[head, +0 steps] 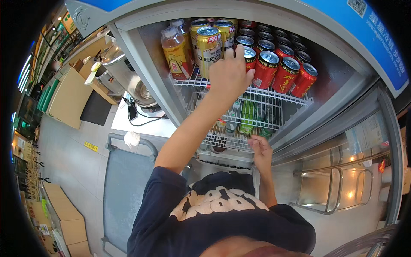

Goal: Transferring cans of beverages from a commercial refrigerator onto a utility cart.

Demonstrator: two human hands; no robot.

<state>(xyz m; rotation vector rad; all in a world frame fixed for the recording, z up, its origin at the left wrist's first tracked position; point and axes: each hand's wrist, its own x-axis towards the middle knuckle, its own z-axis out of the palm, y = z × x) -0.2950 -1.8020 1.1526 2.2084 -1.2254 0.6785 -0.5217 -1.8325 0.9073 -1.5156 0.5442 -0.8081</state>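
Note:
My left hand [229, 74] reaches up to the top wire shelf [276, 96] of a drinks fridge. Its fingers are at the front between a gold beer can [208, 48] and a red can [249, 54]; whether they grip one is hidden by the hand. Rows of red cans [266, 69] stand to its right, and plastic bottles [176, 57] with yellow and red labels stand at the shelf's left end. Lower down, my right hand [261, 151] hangs in front of the lower shelves with its fingers loosely curled, holding nothing visible.
Bottles and a green carton [247, 112] stand on the lower shelves. The glass fridge door [346, 154] is swung out at right. At left are a grey platform cart [123, 189], a steel urn [138, 83] on a white table [151, 127], and cardboard boxes [69, 221].

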